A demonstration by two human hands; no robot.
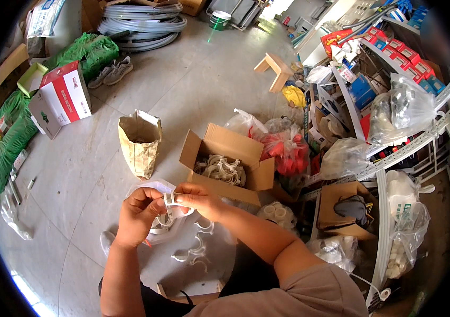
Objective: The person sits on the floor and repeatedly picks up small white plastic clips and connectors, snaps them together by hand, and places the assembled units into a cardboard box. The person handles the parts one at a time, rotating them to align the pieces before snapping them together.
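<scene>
Between my two hands, in front of my body, is a white plastic pipe clip point(169, 199). My left hand point(139, 214) pinches it from the left with thumb and fingers, and my right hand point(199, 201) grips it from the right. Under the hands, a translucent white container or bag point(148, 186) holds more white pipe clips point(157, 228), partly hidden by my fingers. Several loose curved clips point(198, 245) lie to the right of it. Just beyond my right hand, an open cardboard box point(230, 140) holds a heap of similar white clips point(219, 170).
An open paper sack point(139, 150) stands left of the box. Plastic bags with red pieces point(291, 153) sit to its right. Metal shelving point(383, 222) crowded with boxes and bags lines the right side. Farther off are a wooden stool point(277, 70), coiled grey pipe point(140, 26) and green sacks point(8, 137).
</scene>
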